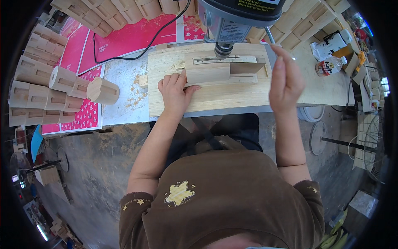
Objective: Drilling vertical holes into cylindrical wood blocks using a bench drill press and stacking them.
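Observation:
A wooden cylinder [207,74] lies on its side in a wooden jig [244,79] fixed to a pale board [232,96]. My left hand [176,92] grips its left end, fingers curled behind and thumb along the near side. Right above the work hangs the chuck [223,50] of a drill press [240,12]; the bit's tip is hard to make out. My right hand [286,83] is raised to the right of the jig, closed around the drill press's metal feed lever [269,35]. The palm side hides most of that lever.
Rows of notched wooden cylinders [35,72] line the left side and back of the bench. A single cylinder [103,91] stands left of the board, near scattered sawdust [137,85]. A black cable [141,56] crosses the pink sheet. Bottles [331,66] stand at the right.

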### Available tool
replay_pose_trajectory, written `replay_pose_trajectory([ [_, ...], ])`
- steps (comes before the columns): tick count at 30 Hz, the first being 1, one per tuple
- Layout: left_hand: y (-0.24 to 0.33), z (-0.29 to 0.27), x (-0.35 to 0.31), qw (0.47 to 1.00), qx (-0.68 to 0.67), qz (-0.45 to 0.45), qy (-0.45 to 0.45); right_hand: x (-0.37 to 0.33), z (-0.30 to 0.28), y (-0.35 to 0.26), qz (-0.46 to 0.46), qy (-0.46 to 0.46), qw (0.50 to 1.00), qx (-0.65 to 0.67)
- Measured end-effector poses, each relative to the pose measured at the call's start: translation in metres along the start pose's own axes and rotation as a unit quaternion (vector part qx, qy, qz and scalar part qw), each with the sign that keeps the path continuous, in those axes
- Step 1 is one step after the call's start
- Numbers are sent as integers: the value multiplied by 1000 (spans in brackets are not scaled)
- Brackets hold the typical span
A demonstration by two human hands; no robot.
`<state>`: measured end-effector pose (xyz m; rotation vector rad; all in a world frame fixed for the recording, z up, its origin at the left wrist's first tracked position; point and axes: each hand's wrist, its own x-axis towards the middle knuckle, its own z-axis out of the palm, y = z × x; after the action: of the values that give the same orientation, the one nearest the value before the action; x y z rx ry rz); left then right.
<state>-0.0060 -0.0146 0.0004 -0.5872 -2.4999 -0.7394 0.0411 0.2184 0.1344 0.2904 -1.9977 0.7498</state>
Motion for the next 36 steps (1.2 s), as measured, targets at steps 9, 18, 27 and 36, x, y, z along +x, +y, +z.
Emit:
replay_pose_trajectory([
  [9, -2, 4, -1, 1000, -5, 3, 1, -26, 14, 31, -47, -41, 998, -9],
  [18, 25, 24, 11, 998, -54, 18, -21, 166, 23, 33, 98, -109, 980, -135],
  [27, 20, 21, 4, 998, -51, -9, -26, 70, -17, -5, 48, -97, 994, -12],
  [36, 25, 23, 9, 998, -63, 2, -28, -40, 37, 37, -6, 40, 998, 42],
])
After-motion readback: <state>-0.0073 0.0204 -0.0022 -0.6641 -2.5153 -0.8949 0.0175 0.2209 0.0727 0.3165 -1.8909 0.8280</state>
